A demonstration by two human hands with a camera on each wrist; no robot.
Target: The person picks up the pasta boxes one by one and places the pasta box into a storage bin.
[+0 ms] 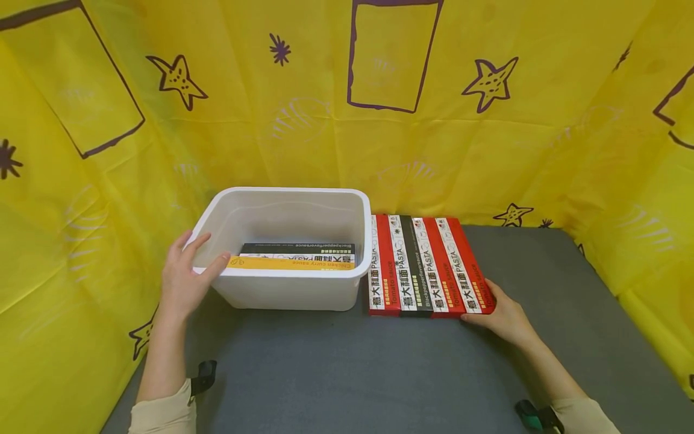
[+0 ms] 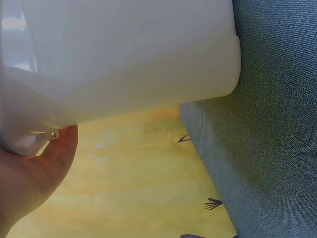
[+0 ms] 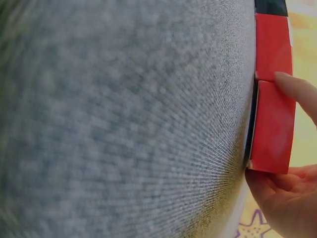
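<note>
**Sleeves (image 1: 164, 415) at the near edge, left hand (image 1: 184, 277) on the tub (image 1: 287, 292), right hand (image 1: 504, 316) on the row (image 1: 425, 265)**

Nearest the camera, the two sleeves come in from the near left and near right, each with a dark strap (image 1: 203, 377) at the wrist, over the grey bench (image 1: 325, 367).

The relation that seems to count most is between the right hand and the end box (image 1: 470, 265), the red one at the right of the row. From the grip, that box runs away toward the far side, its long axis near to far, its far end a little to the left. The right hand is at its near right corner; the left hand is well apart, beyond the tub.

The right grip is bent round that corner: the thumb touches the near end, close to the seam with the next red box, and the fingers lie along the right side. The left grip holds the tub's rim at its near left corner, thumb over the top, some fingers tucked beneath the lip.

The row lies flat just right of the tub: red, black, red, red. Whether row and tub touch, I cannot tell. Inside the tub, a yellow box (image 1: 293, 263) and a black box (image 1: 303, 248) lie crosswise, left to right.
</note>
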